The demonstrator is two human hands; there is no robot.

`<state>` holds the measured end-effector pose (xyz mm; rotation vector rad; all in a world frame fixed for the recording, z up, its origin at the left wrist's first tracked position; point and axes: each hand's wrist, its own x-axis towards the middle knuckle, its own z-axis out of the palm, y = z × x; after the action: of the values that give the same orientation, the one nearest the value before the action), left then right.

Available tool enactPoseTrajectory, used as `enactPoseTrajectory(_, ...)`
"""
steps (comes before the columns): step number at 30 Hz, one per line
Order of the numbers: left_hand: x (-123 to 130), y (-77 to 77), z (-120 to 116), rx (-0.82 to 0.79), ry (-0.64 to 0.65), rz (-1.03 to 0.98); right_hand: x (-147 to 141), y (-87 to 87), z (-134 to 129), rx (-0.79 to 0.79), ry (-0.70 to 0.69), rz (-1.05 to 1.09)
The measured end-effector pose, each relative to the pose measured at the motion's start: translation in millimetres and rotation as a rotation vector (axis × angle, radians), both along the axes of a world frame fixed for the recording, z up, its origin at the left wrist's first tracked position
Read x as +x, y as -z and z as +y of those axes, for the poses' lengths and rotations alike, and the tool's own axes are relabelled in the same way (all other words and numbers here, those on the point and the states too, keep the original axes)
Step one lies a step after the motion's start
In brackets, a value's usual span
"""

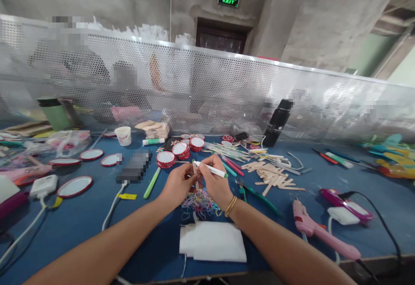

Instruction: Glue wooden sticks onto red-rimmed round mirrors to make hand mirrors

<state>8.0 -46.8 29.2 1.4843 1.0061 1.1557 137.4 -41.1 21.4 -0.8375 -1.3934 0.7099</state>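
Note:
My left hand (177,185) pinches a wooden craft stick (195,169) upright between thumb and fingers. In my right hand (218,186) is a white marker (214,171) with a green end, its tip close to the stick; I cannot tell whether it touches. Beneath both hands lies a heap of colourful rubber bands (201,204). Nearer to me is a folded white sheet (214,242). Loose craft sticks (270,175) are scattered to the right of my right hand, beside green-handled pliers (263,199). A light green marker (151,183) lies left of my left hand.
A perforated metal screen (220,90) stands along the table's back. A black bottle (278,123) leans near it. At right are a pink glue gun (319,231) and its cable. Round red-rimmed tins (166,159), a phone (134,167), a paper cup (123,136) and lids lie left.

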Motion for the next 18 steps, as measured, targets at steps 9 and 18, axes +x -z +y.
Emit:
enactPoseTrajectory(9,-0.4,2.1,1.5,0.002,0.019,-0.011,0.7,1.6,1.9,0.018,0.023,-0.013)
enactPoseTrajectory(18,-0.4,0.5,2.8,-0.099,0.038,-0.1,-1.8,-6.4,-4.1,-0.085,-0.08,0.182)
